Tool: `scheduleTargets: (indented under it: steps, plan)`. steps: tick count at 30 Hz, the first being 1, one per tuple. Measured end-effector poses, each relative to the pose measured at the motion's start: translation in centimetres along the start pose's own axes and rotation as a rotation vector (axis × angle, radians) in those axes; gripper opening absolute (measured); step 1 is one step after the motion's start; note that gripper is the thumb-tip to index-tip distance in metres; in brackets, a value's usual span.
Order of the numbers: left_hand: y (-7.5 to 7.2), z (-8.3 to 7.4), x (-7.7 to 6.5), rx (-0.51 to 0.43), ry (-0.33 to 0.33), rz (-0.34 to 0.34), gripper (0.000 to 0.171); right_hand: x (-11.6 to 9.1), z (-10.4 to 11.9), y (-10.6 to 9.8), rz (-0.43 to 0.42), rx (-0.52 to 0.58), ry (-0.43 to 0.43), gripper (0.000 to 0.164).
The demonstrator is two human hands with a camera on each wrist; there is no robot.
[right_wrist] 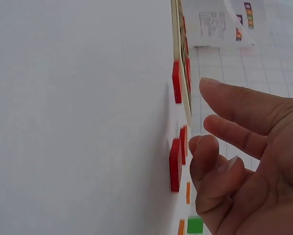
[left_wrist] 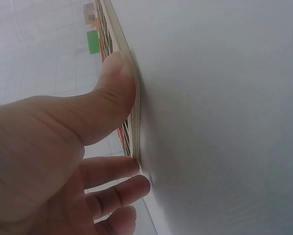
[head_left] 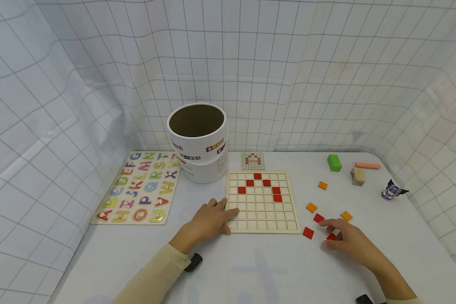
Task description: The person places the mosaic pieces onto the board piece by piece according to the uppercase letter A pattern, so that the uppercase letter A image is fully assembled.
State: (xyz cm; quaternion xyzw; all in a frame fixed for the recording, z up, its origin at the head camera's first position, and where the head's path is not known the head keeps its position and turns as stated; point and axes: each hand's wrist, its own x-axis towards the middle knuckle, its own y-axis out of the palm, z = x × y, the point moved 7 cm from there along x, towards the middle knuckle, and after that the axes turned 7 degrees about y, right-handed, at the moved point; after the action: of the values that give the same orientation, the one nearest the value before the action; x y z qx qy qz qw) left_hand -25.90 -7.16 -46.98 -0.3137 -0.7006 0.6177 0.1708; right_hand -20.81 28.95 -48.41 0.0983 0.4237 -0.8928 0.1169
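Note:
A wooden grid board [head_left: 264,217] lies flat on the table, with several red square tiles [head_left: 257,176] set in an arch in its upper cells. My left hand [head_left: 210,221] rests at the board's left edge, index finger over the grid; in the left wrist view, the thumb [left_wrist: 118,78] lies along the board's edge. To the right of the board, my right hand [head_left: 346,240] hovers with bent, parted fingers over a loose red tile [head_left: 331,237], partly hidden beneath it. Two more red tiles [head_left: 308,233] lie beside that hand, one near its index fingertip. Nothing shows between the right fingers [right_wrist: 217,90].
Three orange tiles [head_left: 311,207] lie scattered at right. Behind them are a green block [head_left: 334,163], a wooden block [head_left: 358,176], an orange stick [head_left: 367,166] and a purple wrapper [head_left: 392,191]. A pattern card [head_left: 253,161], white tub [head_left: 209,169] and alphabet puzzle [head_left: 112,205] also lie around.

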Motion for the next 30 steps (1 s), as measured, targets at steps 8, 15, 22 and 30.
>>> scheduleTargets:
  steps: [8, 15, 22, 30]
  plan:
    - [0.1, 0.0, 0.0, -0.007, -0.009, 0.010, 0.066, 1.2, 3.1, 2.4, -0.023, -0.070, -0.035, 0.044]
    - [0.0, 0.0, -0.1, 0.005, -0.014, 0.011, 0.065, 1.3, 4.2, 2.8, -0.078, -0.129, -0.051, 0.022]
    - [-0.2, -0.1, 0.0, 0.009, -0.006, 0.003, 0.065, 1.1, 4.0, 2.9, -0.033, -0.109, -0.033, 0.021]
    - [-0.1, -0.1, 0.0, 0.015, 0.001, -0.002, 0.065, 1.5, 2.9, 2.4, 0.123, 0.166, -0.049, 0.020]
